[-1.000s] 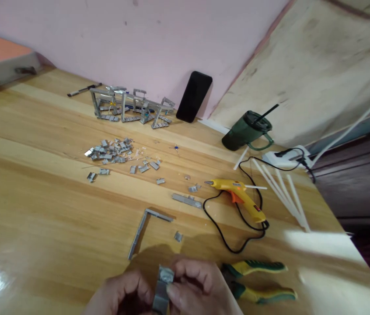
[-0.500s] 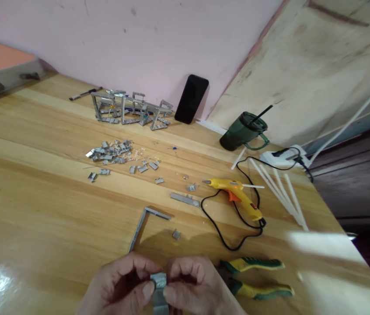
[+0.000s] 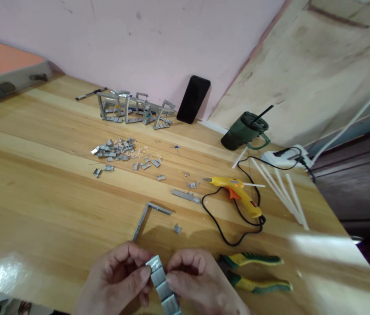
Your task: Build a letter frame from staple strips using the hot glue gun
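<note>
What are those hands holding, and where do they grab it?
A staple strip: the left hand and right hand pinch its upper part from either side.

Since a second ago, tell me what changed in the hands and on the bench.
The staple strip shows more of its length now, in several segments slanting down to the right; earlier only a short end stood up between the fingertips. The left hand and right hand still pinch it. The glue gun, pliers and L-shaped piece lie where they were.
</note>
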Demonstrator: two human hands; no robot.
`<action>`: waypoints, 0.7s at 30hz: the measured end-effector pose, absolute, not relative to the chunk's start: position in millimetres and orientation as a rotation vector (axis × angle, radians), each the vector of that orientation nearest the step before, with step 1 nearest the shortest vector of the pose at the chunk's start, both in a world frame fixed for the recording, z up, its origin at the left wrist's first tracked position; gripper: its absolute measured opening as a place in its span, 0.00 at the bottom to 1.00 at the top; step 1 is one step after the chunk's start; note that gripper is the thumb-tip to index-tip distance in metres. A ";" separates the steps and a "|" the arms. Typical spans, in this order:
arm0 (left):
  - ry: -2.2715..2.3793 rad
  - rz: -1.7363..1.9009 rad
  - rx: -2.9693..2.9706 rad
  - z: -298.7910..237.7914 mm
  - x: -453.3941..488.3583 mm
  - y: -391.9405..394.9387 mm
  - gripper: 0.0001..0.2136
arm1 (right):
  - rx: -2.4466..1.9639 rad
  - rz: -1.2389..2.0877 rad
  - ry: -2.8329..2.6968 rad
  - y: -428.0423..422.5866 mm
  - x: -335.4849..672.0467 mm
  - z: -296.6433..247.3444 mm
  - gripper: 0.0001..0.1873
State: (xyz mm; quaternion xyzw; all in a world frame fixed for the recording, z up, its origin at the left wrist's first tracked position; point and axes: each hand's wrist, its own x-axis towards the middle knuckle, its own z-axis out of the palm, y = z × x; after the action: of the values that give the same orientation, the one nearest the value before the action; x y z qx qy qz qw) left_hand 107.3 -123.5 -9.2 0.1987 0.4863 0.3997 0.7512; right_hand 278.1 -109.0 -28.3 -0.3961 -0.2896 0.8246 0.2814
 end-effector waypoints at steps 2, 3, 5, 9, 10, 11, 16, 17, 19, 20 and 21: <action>1.084 0.869 0.432 -7.1 107.1 -124.0 0.11 | -1.066 2.201 -0.752 -110.2 277.9 -28.5 0.17; 1.093 0.868 0.429 -6.4 107.2 -124.2 0.11 | -1.073 2.195 -0.739 -110.8 277.9 -27.9 0.17; 1.100 0.868 0.423 -5.3 107.6 -124.4 0.11 | -1.089 2.185 -0.718 -111.8 277.9 -25.9 0.17; 1.106 0.872 0.430 -4.3 108.8 -123.7 0.11 | -1.072 2.185 -0.703 -112.7 277.0 -23.1 0.16; 1.105 0.875 0.439 -4.1 109.1 -123.4 0.10 | -1.062 2.187 -0.702 -112.7 276.5 -22.8 0.16; 1.103 0.877 0.447 -3.8 109.3 -123.1 0.10 | -1.057 2.190 -0.699 -112.6 275.9 -22.6 0.16; 1.090 0.868 0.465 -3.8 110.5 -122.0 0.10 | -1.040 2.202 -0.664 -112.3 273.0 -22.1 0.16; 1.084 0.869 0.464 -4.7 110.8 -122.1 0.10 | -1.025 2.203 -0.661 -112.5 272.7 -21.8 0.16; 1.063 0.878 0.459 -8.2 111.2 -122.7 0.12 | -1.003 2.178 -0.652 -113.1 272.8 -21.1 0.15; 1.046 0.881 0.459 -10.7 111.1 -123.3 0.13 | -0.996 2.149 -0.649 -113.3 273.2 -20.7 0.14; 1.026 0.878 0.462 -13.3 111.0 -124.2 0.14 | -0.995 2.111 -0.652 -113.4 273.8 -20.4 0.13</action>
State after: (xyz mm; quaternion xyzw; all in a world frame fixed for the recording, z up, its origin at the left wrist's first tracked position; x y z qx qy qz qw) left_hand 111.0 -124.2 -13.3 0.2118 0.4704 0.4029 0.7560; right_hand 273.8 -113.4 -20.4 -0.3844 -0.2519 0.8156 0.3516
